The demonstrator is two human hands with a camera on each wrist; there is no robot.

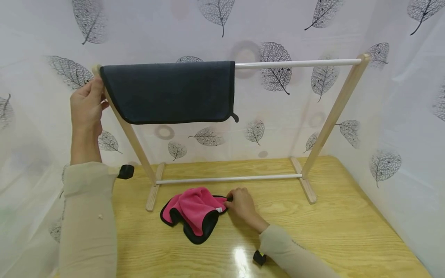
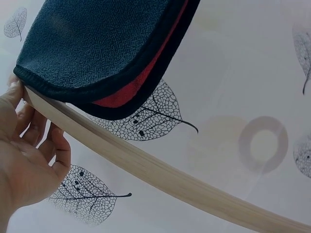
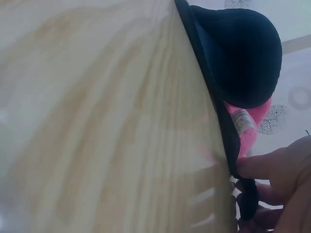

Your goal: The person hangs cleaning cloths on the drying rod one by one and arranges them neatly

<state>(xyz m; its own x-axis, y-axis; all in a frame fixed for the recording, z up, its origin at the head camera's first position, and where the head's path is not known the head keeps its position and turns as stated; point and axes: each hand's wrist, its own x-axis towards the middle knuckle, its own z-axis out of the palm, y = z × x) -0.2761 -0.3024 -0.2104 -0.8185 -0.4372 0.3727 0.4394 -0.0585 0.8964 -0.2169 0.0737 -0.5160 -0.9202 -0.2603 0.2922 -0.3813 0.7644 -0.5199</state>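
A dark blue-grey towel [image 1: 170, 92] with black edging hangs folded over the left part of a rack's white top bar [image 1: 299, 63]. In the left wrist view, a red underside shows between its layers. My left hand [image 1: 87, 102] grips the top of the rack's left wooden post [image 1: 130, 135], thumb close against the towel's edge and the other fingers behind. On the table, a pink towel [image 1: 192, 206] with black edging and a white tag lies crumpled. My right hand [image 1: 242, 204] pinches its right corner near a black loop [image 3: 249, 199].
The rack's right post [image 1: 333, 116] and foot [image 1: 304, 181] stand at the back right of the wooden table [image 1: 347, 231]. A lower white bar [image 1: 229, 178] crosses behind the pink towel. Leaf-patterned sheeting [image 1: 393, 96] surrounds the table.
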